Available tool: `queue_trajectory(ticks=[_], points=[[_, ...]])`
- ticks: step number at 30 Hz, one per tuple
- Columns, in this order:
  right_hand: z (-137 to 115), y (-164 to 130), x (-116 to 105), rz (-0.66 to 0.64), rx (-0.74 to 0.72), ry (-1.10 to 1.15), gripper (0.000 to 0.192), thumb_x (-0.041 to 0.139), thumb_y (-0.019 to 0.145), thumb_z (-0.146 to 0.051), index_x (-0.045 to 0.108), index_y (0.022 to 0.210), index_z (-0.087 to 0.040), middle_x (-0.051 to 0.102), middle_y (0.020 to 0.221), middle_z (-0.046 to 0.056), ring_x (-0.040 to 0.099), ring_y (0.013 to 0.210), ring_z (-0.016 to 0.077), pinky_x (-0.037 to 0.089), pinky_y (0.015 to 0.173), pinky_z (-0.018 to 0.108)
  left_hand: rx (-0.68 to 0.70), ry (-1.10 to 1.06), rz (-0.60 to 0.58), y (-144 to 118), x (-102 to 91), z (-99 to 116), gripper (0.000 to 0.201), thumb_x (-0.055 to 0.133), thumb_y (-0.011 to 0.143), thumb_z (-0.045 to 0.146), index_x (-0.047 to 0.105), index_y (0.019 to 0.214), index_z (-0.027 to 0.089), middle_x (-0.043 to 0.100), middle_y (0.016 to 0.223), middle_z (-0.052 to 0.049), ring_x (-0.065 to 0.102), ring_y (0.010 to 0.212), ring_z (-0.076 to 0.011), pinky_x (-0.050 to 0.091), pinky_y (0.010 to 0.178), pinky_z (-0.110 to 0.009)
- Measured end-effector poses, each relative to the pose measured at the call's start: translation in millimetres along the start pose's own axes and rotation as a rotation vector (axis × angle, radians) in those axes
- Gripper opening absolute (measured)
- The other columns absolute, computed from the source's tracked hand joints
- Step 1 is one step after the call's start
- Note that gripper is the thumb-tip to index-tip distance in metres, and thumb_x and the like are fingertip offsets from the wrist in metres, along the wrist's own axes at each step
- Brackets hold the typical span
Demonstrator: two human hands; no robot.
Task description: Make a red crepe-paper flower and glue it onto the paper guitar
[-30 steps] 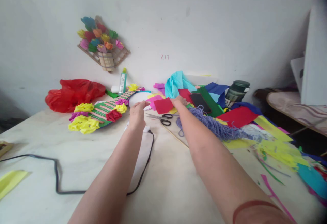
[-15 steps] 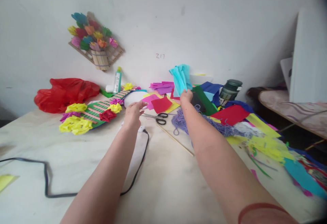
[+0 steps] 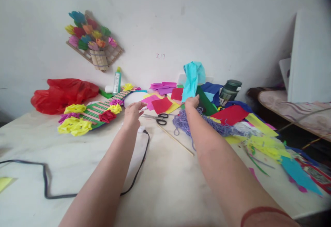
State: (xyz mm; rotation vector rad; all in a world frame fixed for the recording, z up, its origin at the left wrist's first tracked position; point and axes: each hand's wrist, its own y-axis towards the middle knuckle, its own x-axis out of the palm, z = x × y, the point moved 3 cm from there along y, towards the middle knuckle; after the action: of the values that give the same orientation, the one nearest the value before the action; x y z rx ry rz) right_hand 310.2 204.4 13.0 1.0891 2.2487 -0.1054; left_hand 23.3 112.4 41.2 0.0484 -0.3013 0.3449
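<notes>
My right hand point(image 3: 192, 101) grips the lower end of a turquoise piece of crepe paper point(image 3: 193, 77), which stands up above the fist and folds over at the top. Below that hand lies a tangle of purple yarn point(image 3: 184, 121). My left hand point(image 3: 132, 112) is raised with its fingers pinched together; something thin and pale shows at the fingertips, too small to name. Just right of it are black-handled scissors point(image 3: 160, 119), and a thin wooden stick point(image 3: 176, 140) lies nearer to me. Pink and red paper squares point(image 3: 161, 106) lie beyond the scissors.
Left is a guitar-shaped craft piece point(image 3: 93, 113) with paper flowers. Behind it are a red plastic bag point(image 3: 64, 96) and a glue bottle point(image 3: 117, 81). A black cord point(image 3: 45, 182) crosses the table. A dark jar point(image 3: 230, 90) and paper scraps point(image 3: 266, 147) are right.
My right hand has shifted a little to the right with the turquoise crepe paper, whose top now folds over. My left hand stays nearly where it was, still pinched.
</notes>
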Motion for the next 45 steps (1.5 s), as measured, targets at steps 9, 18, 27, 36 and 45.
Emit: queue_trajectory(ticks=[9,18,27,36,45], points=[[-8.5,-12.4,-8.6,-0.112,0.067,0.094,0.048,0.050,0.083,-0.011,0.066,0.127,-0.022,0.069,0.117,0.016,0.062,0.117,0.0317,0.047,0.097,0.043,-0.013,0.094,-0.116,-5.5,5.0,-4.0,0.019,0.068,0.061,0.035,0.061,0.065,0.018,0.073,0.085,-0.011,0.064,0.104,-0.0275,0.046,0.086,-0.039],[-30.9,-26.5,1.9,-0.178,0.207,0.461,0.034,0.049,0.083,-0.009,0.064,0.113,-0.004,0.072,0.084,0.016,0.072,0.078,0.0225,0.059,0.067,0.030,-0.048,0.061,-0.228,-4.4,8.6,-11.0,0.024,0.073,0.057,0.033,0.067,0.072,0.017,0.074,0.088,-0.011,0.067,0.088,-0.0233,0.048,0.083,-0.036],[-70.7,-106.2,12.1,-0.546,0.450,1.071,0.012,0.043,0.090,-0.014,0.055,0.087,-0.017,0.058,0.059,-0.001,0.059,0.051,0.0113,0.048,0.046,0.020,-0.114,0.013,-0.289,-2.9,10.7,-15.9,0.028,0.078,0.066,0.035,0.067,0.083,0.015,0.073,0.094,-0.013,0.070,0.082,-0.0208,0.051,0.082,-0.033],[-73.9,-160.8,26.4,-0.619,0.347,1.053,0.012,0.060,0.072,-0.009,0.055,0.071,-0.020,0.057,0.059,-0.007,0.052,0.057,0.0094,0.043,0.056,0.020,-0.224,-0.126,-0.324,-4.1,13.2,-20.8,0.012,0.069,0.080,0.028,0.068,0.081,0.015,0.070,0.078,-0.007,0.067,0.068,-0.0156,0.055,0.073,-0.028],[-73.9,-173.4,26.4,-0.752,0.396,1.213,0.010,0.060,0.072,-0.010,0.056,0.069,-0.018,0.055,0.055,-0.007,0.048,0.051,0.0089,0.042,0.054,0.020,-0.183,-0.151,-0.160,-4.4,9.1,-15.1,0.013,0.058,0.074,0.002,0.064,0.080,0.012,0.071,0.075,-0.010,0.073,0.088,-0.0270,0.062,0.082,-0.043]])
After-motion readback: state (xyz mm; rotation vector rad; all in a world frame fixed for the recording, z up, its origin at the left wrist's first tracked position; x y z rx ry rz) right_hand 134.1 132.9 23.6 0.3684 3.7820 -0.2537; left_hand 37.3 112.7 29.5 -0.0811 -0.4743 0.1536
